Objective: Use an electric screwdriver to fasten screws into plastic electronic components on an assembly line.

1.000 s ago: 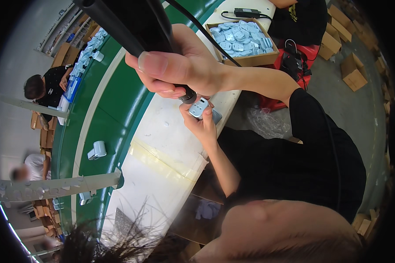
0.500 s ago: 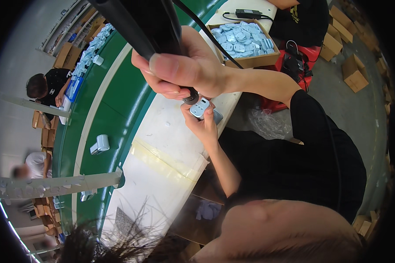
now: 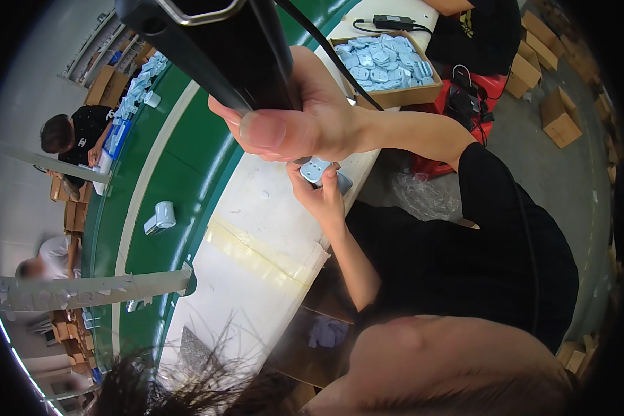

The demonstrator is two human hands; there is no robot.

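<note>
A black electric screwdriver [image 3: 222, 62] is gripped in my right hand [image 3: 298, 114], fingers wrapped around its lower body and thumb pressed along it. Its tip is mostly hidden behind that hand, right at the upper edge of a light blue plastic casing [image 3: 315, 170]. Small holes show in the casing's face. My left hand [image 3: 322, 197] holds this casing from below, thumb on its near side, over the edge of the white worktop [image 3: 249, 201]. Whether the tip touches the casing cannot be made out.
A cardboard box [image 3: 388, 97] of light blue plastic parts stands at the worktop's far end, near a black power adapter [image 3: 393, 22]. On the green conveyor [image 3: 180, 159] lies a light blue unit [image 3: 161, 218]. A metal bracket [image 3: 90, 292] crosses the belt. Another person [image 3: 83, 142] works beyond it.
My right hand and the screwdriver have come down closer to the casing, hiding the tip. The unit on the conveyor has shifted slightly upward in the picture. My left hand has hardly moved.
</note>
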